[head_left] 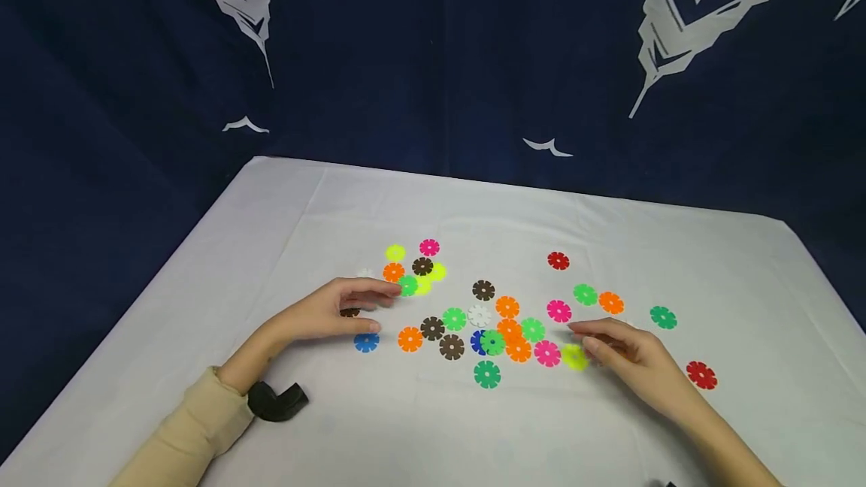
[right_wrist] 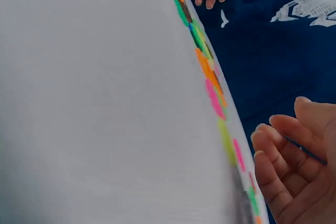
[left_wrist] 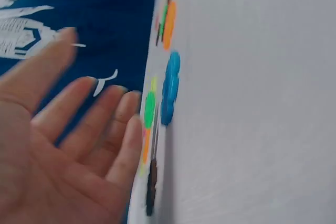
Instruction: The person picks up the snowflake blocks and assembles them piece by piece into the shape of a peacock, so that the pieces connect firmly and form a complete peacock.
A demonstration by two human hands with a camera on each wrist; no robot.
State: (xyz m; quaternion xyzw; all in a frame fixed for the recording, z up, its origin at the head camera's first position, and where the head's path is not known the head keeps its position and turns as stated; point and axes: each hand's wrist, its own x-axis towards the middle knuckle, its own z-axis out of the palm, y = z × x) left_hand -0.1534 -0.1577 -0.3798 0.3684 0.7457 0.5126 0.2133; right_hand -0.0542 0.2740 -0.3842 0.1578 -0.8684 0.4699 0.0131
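Note:
Notched plastic discs in many colours lie scattered over a white-covered table. My left hand (head_left: 341,310) hovers at the left of them with fingers relaxed and holding nothing. Close to its thumb lies a blue disc (head_left: 366,343), and a light green disc (head_left: 408,285) is by its fingertips; a brown disc (head_left: 349,313) is partly hidden beneath the hand. At the right my right hand (head_left: 632,359) hovers, fingers loosely bent and grasping nothing. Nearest to it are a yellow disc (head_left: 574,357) and a pink disc (head_left: 558,311). In the right wrist view its palm (right_wrist: 299,182) looks bare.
A black curved object (head_left: 277,402) is by the left sleeve. Red discs, such as one (head_left: 701,375) beyond the right hand, lie farther out. Behind the white tabletop (head_left: 379,442) hangs a dark blue curtain (head_left: 433,58) with white feather patterns.

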